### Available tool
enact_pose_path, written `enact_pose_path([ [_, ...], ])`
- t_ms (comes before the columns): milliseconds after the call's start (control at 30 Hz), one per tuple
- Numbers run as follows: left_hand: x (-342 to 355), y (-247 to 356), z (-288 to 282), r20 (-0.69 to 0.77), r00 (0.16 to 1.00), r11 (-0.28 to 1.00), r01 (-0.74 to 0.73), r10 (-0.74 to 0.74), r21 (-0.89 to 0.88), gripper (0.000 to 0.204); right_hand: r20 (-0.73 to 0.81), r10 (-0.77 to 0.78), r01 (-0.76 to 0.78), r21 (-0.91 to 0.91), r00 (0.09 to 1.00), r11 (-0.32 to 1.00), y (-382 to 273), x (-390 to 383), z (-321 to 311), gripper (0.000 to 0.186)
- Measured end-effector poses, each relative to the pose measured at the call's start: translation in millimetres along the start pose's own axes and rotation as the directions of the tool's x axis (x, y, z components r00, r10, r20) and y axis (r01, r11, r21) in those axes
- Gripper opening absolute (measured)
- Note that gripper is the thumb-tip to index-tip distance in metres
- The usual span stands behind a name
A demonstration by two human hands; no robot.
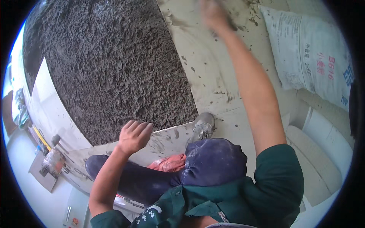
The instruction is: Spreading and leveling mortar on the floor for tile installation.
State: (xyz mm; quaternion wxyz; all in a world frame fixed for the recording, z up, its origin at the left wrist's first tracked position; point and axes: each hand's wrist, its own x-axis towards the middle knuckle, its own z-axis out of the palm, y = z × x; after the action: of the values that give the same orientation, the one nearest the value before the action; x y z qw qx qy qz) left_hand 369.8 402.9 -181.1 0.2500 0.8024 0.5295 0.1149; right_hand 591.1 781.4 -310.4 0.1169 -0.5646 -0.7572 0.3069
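A wide layer of dark grey, rough wet mortar spreads across the upper left and middle. My left hand is over its near edge, back of the hand up, with fingers loosely bent and a little apart. Nothing shows in that hand, though its palm is hidden. My right arm reaches far forward over the pale, mortar-spattered boards. At the top edge my right hand is smeared by motion and partly cut off. A dark shape lies along its right side; I cannot make out whether it is held.
A full white printed sack lies at the right. My shoe stands at the mortar's near corner, beside a crumpled reddish cloth. A white strip borders the mortar on the left. Farther left are a mortar-stained container and a yellow tool.
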Motion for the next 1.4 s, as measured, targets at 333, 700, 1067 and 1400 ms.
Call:
enact_pose_path([
  [333,-45.3,-8.7,-43.2,-0.146,0.925,0.936,0.350,-0.352,-0.036,0.020,-0.130,0.347,-0.351,-0.007,0.929,0.936,41.3,-126.8,-43.5,0.057],
  [700,-46.8,-22.8,-49.9,-0.082,0.805,0.806,0.575,-0.588,-0.136,0.021,-0.330,0.421,-0.420,0.076,0.845,0.904,52.8,-274.8,-13.4,0.056],
  [1067,-45.3,7.3,-64.0,0.201,0.885,0.908,0.406,-0.419,0.105,0.046,-0.062,-0.061,0.072,0.202,0.996,0.977,-44.1,-237.9,36.3,0.038],
  [1400,-101.1,33.0,-129.7,0.344,0.792,0.860,0.497,-0.504,0.115,0.056,0.886,-0.271,0.715,-0.091,0.376,0.693,-86.3,-252.9,-8.5,0.035],
])
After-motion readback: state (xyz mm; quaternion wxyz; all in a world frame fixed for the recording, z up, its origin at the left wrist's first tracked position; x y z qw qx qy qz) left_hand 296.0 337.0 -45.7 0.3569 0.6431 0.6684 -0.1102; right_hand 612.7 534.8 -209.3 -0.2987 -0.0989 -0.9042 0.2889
